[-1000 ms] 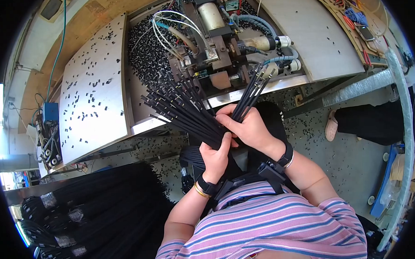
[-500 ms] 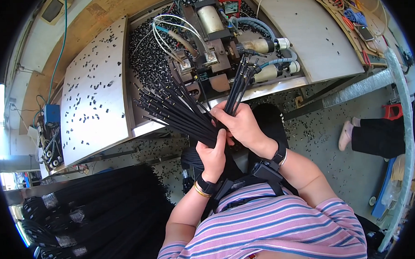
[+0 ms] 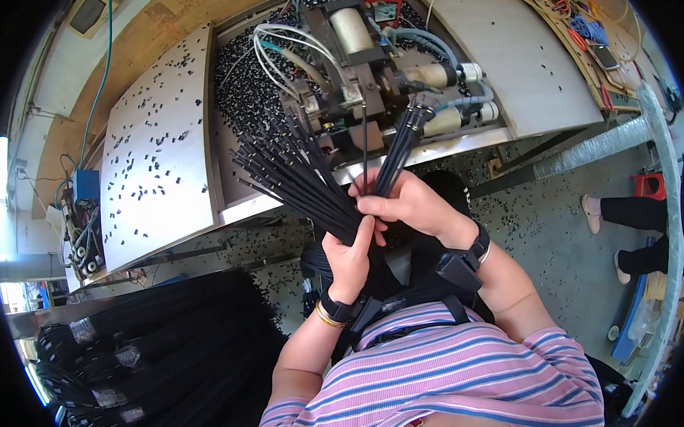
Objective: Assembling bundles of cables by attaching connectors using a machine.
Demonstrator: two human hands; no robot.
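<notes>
Nearest, the left hand [image 3: 351, 260] is clenched around the base of a fanned bundle of thin black rods [image 3: 299, 177] held above the lap. Just beyond, the right hand [image 3: 409, 203] grips a smaller sheaf of rods [image 3: 401, 147] (one single rod [image 3: 364, 145] stands upright between the fingers), tips reaching toward the machine [image 3: 360, 77] on the grey bench [image 3: 155, 145], which is strewn with small black caps.
</notes>
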